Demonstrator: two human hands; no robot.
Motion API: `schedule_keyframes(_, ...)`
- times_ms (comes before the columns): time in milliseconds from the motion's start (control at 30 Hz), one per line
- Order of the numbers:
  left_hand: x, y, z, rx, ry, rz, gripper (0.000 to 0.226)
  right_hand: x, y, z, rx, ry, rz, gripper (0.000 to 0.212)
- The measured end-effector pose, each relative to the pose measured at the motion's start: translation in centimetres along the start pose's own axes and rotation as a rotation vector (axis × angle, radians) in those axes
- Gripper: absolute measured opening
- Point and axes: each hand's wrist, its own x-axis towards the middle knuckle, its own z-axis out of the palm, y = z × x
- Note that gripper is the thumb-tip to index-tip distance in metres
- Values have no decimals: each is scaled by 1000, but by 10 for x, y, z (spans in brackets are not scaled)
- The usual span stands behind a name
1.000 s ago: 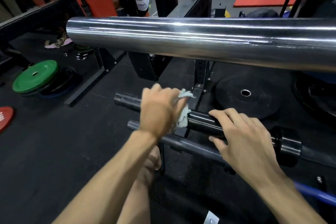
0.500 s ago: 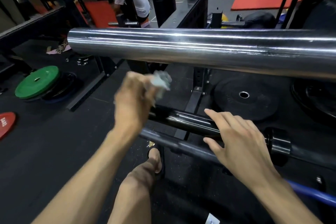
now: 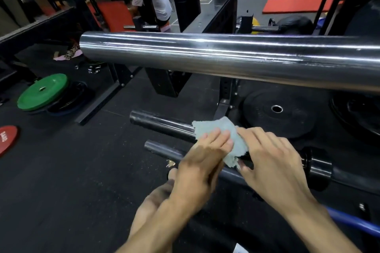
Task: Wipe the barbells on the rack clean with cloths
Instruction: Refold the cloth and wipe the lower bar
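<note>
Two hands meet at the cloth (image 3: 221, 136) draped on the lower dark barbell (image 3: 162, 125): left hand (image 3: 202, 165) presses it with flat fingers, right hand (image 3: 271, 162) pinches its edge. Risk: the loosely draped cloth could slip off the round bar mid-wipe.

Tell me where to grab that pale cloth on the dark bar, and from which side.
Judging by its pose, take the cloth by its free upper-left flap, coming from above. That corner lies spread over the upper dark barbell sleeve, while the left hand presses flat fingers on its middle and the right hand covers its right edge. Pinching the flap looks easiest.
</note>
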Motion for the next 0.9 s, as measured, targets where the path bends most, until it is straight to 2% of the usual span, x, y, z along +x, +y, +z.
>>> schedule_keyframes(33,0,-9,-4,23,-46,97,36,0,-1,1,-1,4,3,66)
schedule_keyframes(67,5,-29,-12,79,-23,125,37,0,-1,2,-8,11,8,69)
schedule_keyframes(100,12,-49,-24,136,19,56,39,0,-1,1,-17,19,11,71)
schedule_keyframes(200,15,-100,-58,171,328,-414,39,-1,0,2,-31,32,5,71)
schedule_keyframes(233,15,-94,-52,120,386,-486,37,-1,-1,3,-35,33,5,70)
schedule_keyframes(267,15,-79,-39,70,381,-478,36,0,-2,3,-35,32,5,70)
schedule_keyframes(300,13,-59,-26,29,304,-388,35,1,-3,3,-32,34,10,71)
schedule_keyframes(367,9,-32,-17,47,95,-110,36,3,-6,3,-33,36,20,71)
schedule_keyframes(400,12,-38,-23,82,61,-20,39,3,-8,4,-33,29,20,71)
schedule_keyframes(433,16,-53,-34,105,72,-20,42,4,-9,4,-33,24,21,71)
schedule_keyframes(467,18,-76,-47,129,109,-95,45,4,-9,4,-34,23,20,72)
schedule_keyframes(567,22,-128,-84,116,372,-474,37,5,-9,5,-39,26,22,73)
schedule_keyframes(600,26,-125,-81,107,429,-540,34,6,-9,5,-39,28,22,73)
schedule_keyframes(633,29,-113,-72,119,440,-536,32,6,-9,5,-36,28,18,73)
schedule_keyframes(667,28,-97,-58,114,405,-457,32,7,-11,6,-33,29,17,73)
schedule_keyframes(733,16,-64,-35,13,255,-218,33,8,-14,7,-38,30,16,73)
schedule_keyframes(800,5,-65,-40,-52,127,-91,31,9,-18,10,-39,28,4,74)
schedule_keyframes(833,5,-81,-54,-39,136,-111,29,9,-20,11,-36,32,-1,74)
schedule_keyframes(900,11,-122,-83,31,293,-316,30,10,-23,13,-31,49,3,73)
